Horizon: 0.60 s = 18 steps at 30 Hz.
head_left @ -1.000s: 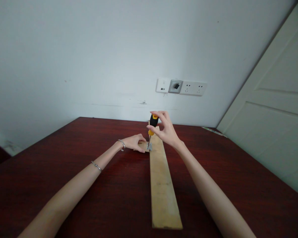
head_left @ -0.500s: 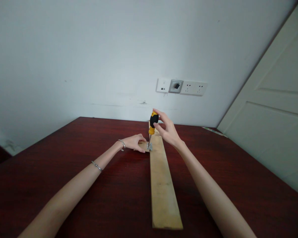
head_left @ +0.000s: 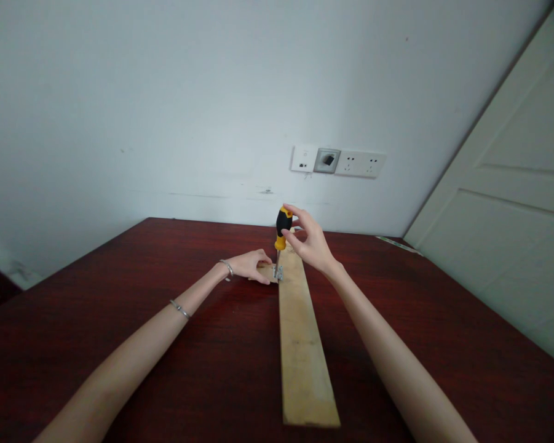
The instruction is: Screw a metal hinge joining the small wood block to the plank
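My right hand (head_left: 311, 240) is closed round the handle of a yellow and black screwdriver (head_left: 283, 226). The screwdriver stands nearly upright, its shaft pointing down at a small metal hinge (head_left: 278, 272). That hinge bridges a long wooden board (head_left: 304, 344) and a short wooden piece (head_left: 266, 271) on the board's left. My left hand (head_left: 249, 266) grips the short piece between thumb and fingers, close to the hinge. Whether the tip sits in a screw is too small to tell.
The dark red tabletop (head_left: 189, 363) runs back to a white wall (head_left: 203, 111). Wall sockets (head_left: 360, 163) are mounted behind the board. A thin strip (head_left: 399, 245) lies at the back right, near a white panelled door (head_left: 511, 203).
The screwdriver's handle has tipped slightly left, and my right fingers have shifted with it. My left hand, the board and the short piece stay in place.
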Available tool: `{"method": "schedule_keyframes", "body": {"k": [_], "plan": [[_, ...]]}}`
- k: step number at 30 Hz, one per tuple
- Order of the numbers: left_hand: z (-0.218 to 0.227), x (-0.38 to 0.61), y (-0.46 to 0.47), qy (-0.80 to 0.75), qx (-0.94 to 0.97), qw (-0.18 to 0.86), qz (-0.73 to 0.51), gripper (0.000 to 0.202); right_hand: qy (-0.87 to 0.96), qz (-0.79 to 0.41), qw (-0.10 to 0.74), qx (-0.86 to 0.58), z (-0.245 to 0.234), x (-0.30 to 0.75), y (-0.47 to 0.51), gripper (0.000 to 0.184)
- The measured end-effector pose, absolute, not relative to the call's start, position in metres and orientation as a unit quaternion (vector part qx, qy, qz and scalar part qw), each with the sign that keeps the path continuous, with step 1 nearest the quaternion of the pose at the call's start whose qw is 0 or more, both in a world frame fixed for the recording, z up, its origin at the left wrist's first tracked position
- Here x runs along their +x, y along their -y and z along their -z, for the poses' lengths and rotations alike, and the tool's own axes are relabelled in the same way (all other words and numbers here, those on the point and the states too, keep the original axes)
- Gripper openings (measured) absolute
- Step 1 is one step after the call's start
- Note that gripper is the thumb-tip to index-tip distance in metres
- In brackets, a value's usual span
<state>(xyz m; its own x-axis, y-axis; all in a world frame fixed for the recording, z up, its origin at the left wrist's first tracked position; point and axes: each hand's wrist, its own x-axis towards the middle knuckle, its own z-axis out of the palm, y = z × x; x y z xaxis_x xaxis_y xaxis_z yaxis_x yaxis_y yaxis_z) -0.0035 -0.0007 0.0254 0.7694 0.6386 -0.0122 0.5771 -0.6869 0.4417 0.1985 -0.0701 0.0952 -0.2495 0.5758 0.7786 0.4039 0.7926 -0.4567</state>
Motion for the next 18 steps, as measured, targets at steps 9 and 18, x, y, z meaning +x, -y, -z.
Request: {"method": "schedule_keyframes", "body": {"k": [9,18], "plan": [[-0.0259,-0.0036,0.0015,-0.332,0.914,0.218,-0.081,0.062,0.774,-0.050,0.542,-0.323,-0.0938,0.1956,0.0692,0.048],[-0.0263,-0.0035,0.0019,-0.336,0.911,0.225,-0.080,0.064,0.773,-0.029,0.546,-0.323,-0.0939,0.1953,0.0697,0.048]]}}
